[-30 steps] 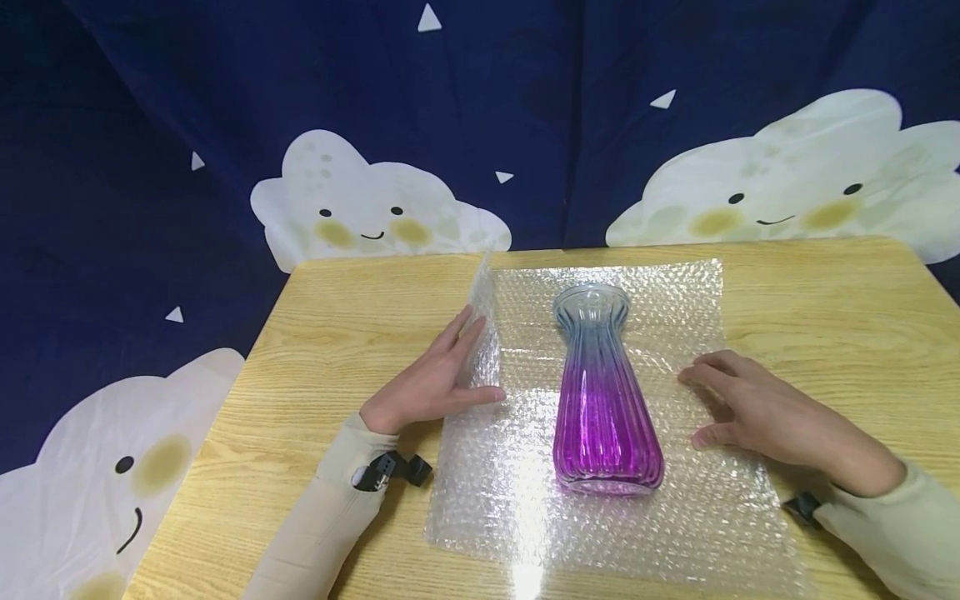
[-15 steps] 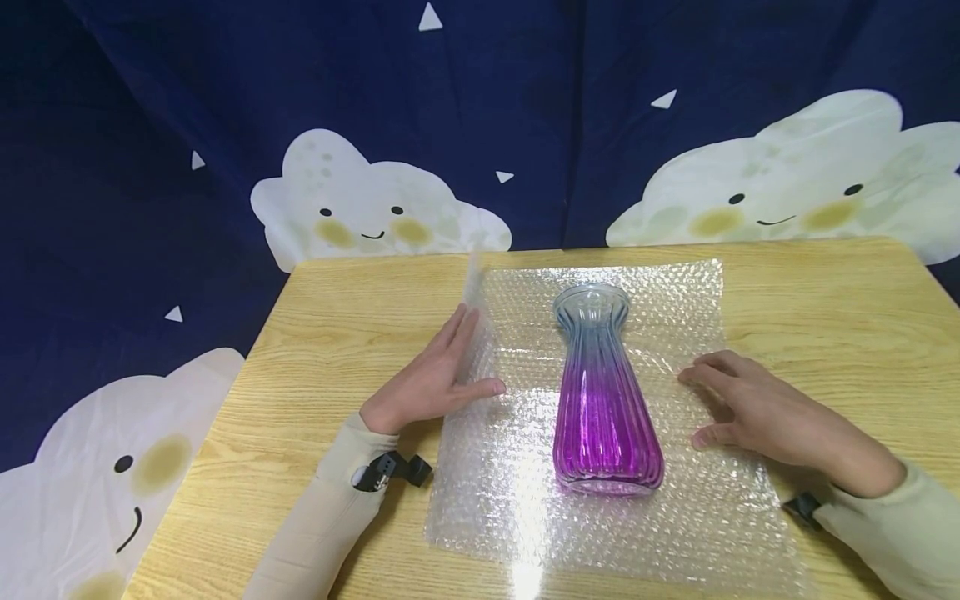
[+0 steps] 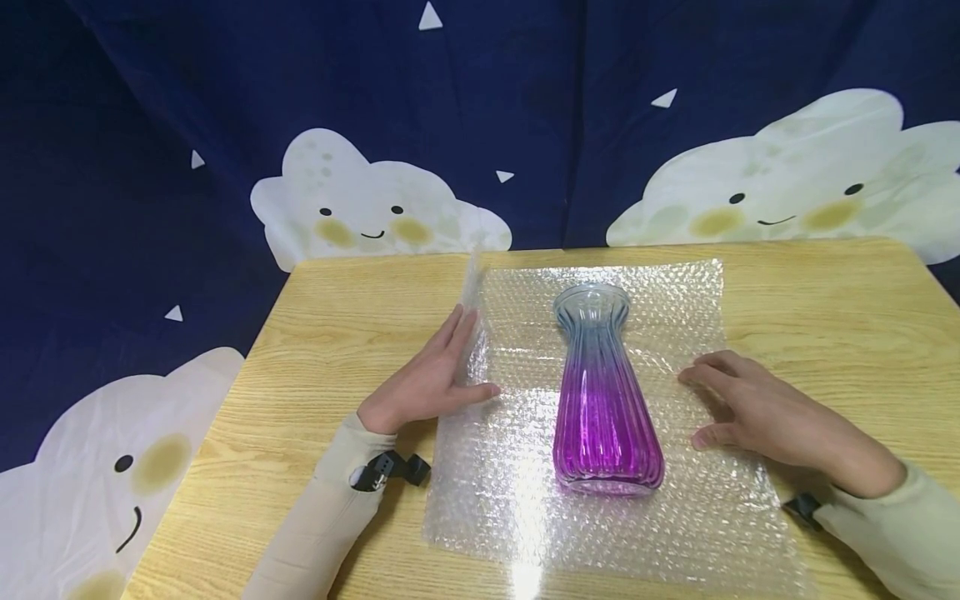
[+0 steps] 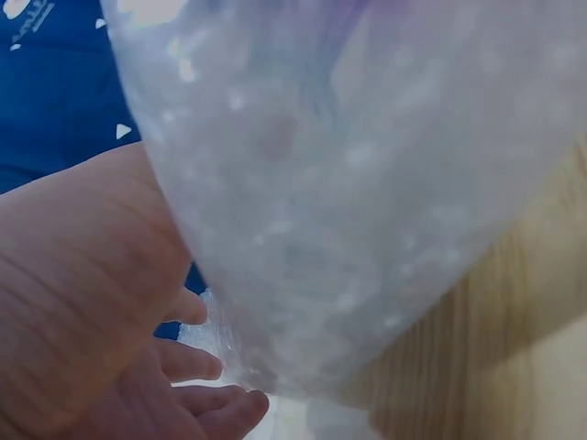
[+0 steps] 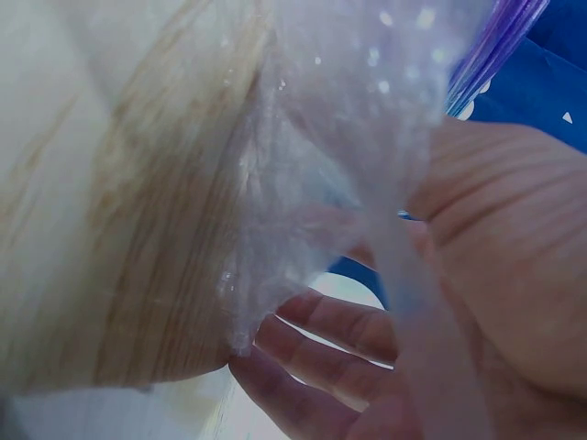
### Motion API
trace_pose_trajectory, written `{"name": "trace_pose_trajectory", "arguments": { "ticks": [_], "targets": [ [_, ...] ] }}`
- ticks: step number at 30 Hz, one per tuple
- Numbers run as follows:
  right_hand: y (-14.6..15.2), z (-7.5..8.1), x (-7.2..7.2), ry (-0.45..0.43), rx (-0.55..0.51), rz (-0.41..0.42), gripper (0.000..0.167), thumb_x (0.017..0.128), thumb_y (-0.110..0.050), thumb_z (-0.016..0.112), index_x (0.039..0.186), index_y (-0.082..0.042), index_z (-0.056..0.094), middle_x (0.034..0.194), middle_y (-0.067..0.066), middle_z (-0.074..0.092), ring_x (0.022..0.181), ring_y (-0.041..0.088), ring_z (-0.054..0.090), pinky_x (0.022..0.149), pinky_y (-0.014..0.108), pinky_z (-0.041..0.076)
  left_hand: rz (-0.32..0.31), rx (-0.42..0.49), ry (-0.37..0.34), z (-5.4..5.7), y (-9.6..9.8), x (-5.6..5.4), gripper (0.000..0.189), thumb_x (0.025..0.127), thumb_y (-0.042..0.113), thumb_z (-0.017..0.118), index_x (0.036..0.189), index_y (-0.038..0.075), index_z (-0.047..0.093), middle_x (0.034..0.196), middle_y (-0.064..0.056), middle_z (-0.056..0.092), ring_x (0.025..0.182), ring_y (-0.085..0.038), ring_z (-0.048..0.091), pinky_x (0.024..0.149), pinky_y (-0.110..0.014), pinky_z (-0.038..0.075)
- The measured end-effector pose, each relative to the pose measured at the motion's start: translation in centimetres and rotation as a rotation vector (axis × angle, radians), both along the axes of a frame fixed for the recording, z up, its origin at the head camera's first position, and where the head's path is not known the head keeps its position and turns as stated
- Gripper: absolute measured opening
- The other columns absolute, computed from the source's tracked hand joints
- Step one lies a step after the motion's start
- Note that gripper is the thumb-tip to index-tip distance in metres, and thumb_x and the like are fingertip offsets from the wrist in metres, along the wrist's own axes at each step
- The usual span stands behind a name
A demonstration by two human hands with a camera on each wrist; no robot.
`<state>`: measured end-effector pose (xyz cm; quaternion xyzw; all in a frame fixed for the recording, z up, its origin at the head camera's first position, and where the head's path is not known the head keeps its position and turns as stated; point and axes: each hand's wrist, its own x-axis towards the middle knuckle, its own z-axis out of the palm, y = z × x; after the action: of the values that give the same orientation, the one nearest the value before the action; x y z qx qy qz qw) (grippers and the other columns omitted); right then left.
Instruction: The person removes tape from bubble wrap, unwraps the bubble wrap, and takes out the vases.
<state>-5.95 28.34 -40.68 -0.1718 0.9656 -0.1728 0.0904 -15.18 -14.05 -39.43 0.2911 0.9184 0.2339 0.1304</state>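
Observation:
A ribbed glass vase [image 3: 606, 408], bluish at the neck and purple toward the base, lies on a sheet of bubble wrap [image 3: 521, 321]. My left hand [image 3: 423, 379] is at the sheet's left side, fingers extended against its raised edge, thumb spread over the wrap toward the vase. In the left wrist view the wrap [image 4: 348, 211] rises beside that hand. At the right side, my right hand [image 3: 768, 408] has loosely bent fingers and a separate thumb touching the wrap, apart from the vase. The wrap [image 5: 275, 211] partly covers this hand in the right wrist view.
The wooden table [image 3: 337, 325] extends beyond the sheet on both sides. Behind it hangs a dark blue curtain [image 3: 540, 100] with printed clouds. A small black device [image 3: 390, 471] is worn on the left wrist, another [image 3: 804, 508] on the right.
The raised left edge of the bubble wrap has tilted outward to the left, and my left hand has shifted slightly left with it. The right hand and the vase have stayed in place.

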Motion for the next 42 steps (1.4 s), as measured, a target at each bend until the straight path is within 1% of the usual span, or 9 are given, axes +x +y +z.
{"name": "trace_pose_trajectory", "arguments": {
  "ticks": [4,7,11,15,22,27,38,42],
  "targets": [
    [0.0,0.0,0.0,-0.004,0.001,-0.001,0.083,0.075,-0.045,0.088,0.143,-0.008,0.058,0.148,0.029,0.049,0.132,0.052,0.048,0.104,0.074,0.044,-0.009,-0.005,-0.005,0.1,-0.1,0.0,0.114,0.092,0.056,0.071,0.166,0.007,0.001,0.175,-0.018,-0.011,0.164,-0.03,0.0,0.133,-0.045,0.017],
    [0.0,0.0,0.0,-0.007,0.004,-0.004,0.083,0.075,-0.046,0.088,0.143,-0.008,0.058,0.148,0.03,0.049,0.132,0.053,0.048,0.104,0.074,0.044,-0.007,-0.016,-0.023,0.2,-0.2,0.0,0.114,0.092,0.053,0.072,0.166,0.006,-0.001,0.174,-0.019,-0.013,0.164,-0.031,-0.001,0.133,-0.046,0.016],
    [-0.1,0.1,-0.1,-0.016,0.01,-0.009,0.084,0.075,-0.046,0.087,0.143,-0.008,0.057,0.149,0.03,0.048,0.132,0.053,0.047,0.104,0.075,0.044,0.007,-0.039,-0.05,0.3,-0.3,-0.1,0.114,0.093,0.053,0.071,0.166,0.006,-0.003,0.174,-0.019,-0.014,0.164,-0.03,-0.002,0.133,-0.046,0.017],
    [-0.1,0.1,-0.1,-0.022,0.008,-0.013,0.084,0.075,-0.046,0.087,0.143,-0.008,0.058,0.149,0.03,0.048,0.132,0.053,0.047,0.104,0.074,0.044,0.009,-0.048,-0.06,0.4,-0.4,0.0,0.114,0.093,0.054,0.071,0.166,0.006,-0.001,0.174,-0.018,-0.014,0.164,-0.031,-0.001,0.133,-0.047,0.019],
    [0.0,0.1,-0.1,-0.021,0.006,-0.012,0.085,0.075,-0.047,0.087,0.144,-0.008,0.057,0.149,0.03,0.048,0.132,0.053,0.048,0.104,0.075,0.044,-0.015,-0.063,-0.045,0.6,-0.6,0.0,0.11,0.093,0.053,0.071,0.166,0.005,0.004,0.174,-0.017,-0.017,0.164,-0.032,-0.003,0.132,-0.049,0.023],
    [0.0,0.0,-0.1,-0.013,0.003,-0.007,0.084,0.075,-0.046,0.087,0.143,-0.007,0.057,0.148,0.03,0.048,0.131,0.053,0.048,0.104,0.074,0.044,-0.031,-0.059,-0.026,0.6,-0.7,-0.1,0.112,0.092,0.049,0.075,0.166,0.003,0.004,0.174,-0.017,-0.018,0.164,-0.032,-0.004,0.131,-0.049,0.024],
    [0.0,0.0,-0.1,0.012,0.001,0.005,0.082,0.075,-0.043,0.088,0.142,-0.007,0.059,0.144,0.029,0.052,0.129,0.051,0.051,0.103,0.072,0.046,-0.037,-0.051,0.015,0.9,-1.0,-0.1,0.118,0.089,0.043,0.079,0.165,0.002,-0.001,0.174,-0.017,-0.018,0.164,-0.031,-0.004,0.131,-0.047,0.02],
    [0.0,0.1,0.0,0.011,0.003,0.004,0.082,0.075,-0.043,0.088,0.142,-0.007,0.059,0.145,0.028,0.052,0.13,0.051,0.051,0.103,0.072,0.046,-0.036,-0.046,0.015,0.9,-1.1,-0.2,0.119,0.088,0.042,0.08,0.165,0.002,-0.002,0.174,-0.015,-0.018,0.164,-0.029,-0.006,0.132,-0.045,0.017]
  ]
}}
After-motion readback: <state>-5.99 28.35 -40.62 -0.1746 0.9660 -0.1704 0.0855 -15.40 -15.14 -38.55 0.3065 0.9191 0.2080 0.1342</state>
